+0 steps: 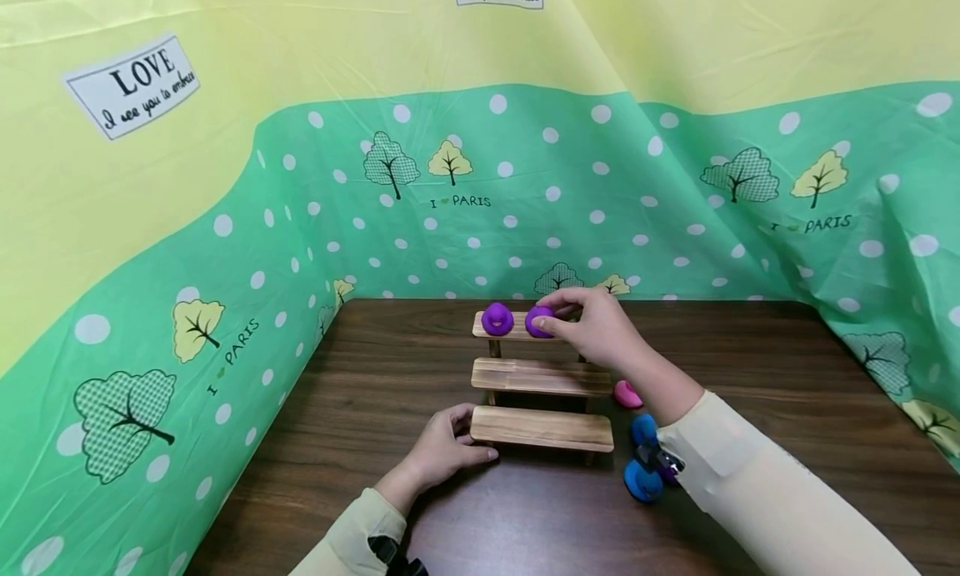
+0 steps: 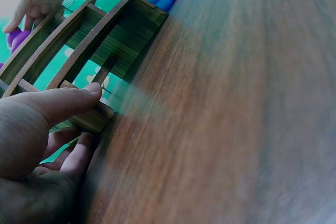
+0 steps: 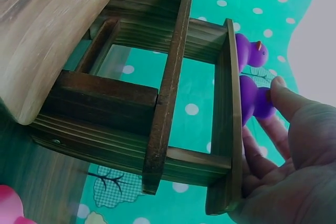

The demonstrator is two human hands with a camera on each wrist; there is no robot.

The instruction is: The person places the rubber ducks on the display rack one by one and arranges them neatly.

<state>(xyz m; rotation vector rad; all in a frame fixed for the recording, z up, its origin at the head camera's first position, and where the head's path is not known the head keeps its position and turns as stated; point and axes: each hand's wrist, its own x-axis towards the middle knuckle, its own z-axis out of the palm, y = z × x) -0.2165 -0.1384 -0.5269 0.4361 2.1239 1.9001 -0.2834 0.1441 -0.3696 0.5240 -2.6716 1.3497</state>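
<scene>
A three-tier wooden step stand (image 1: 540, 428) stands on the dark table. My right hand (image 1: 603, 330) pinches a purple rubber duck (image 3: 254, 100) between thumb and fingers at the top step, where the duck's base meets the board. Left of it on that step sits a second purple duck (image 1: 497, 319), upright, its orange beak showing in the right wrist view. My left hand (image 1: 441, 451) grips the left end of the lowest step, thumb (image 2: 79, 98) along the front and fingers curled around the end and underneath. The middle and lowest steps hold no ducks.
Right of the stand lie a pink toy (image 1: 628, 394) and blue toys (image 1: 643, 482), with a purple one partly hidden by my right wrist strap (image 1: 660, 459). Green and yellow printed cloth (image 1: 510, 201) hangs behind the table's back edge and along its sides.
</scene>
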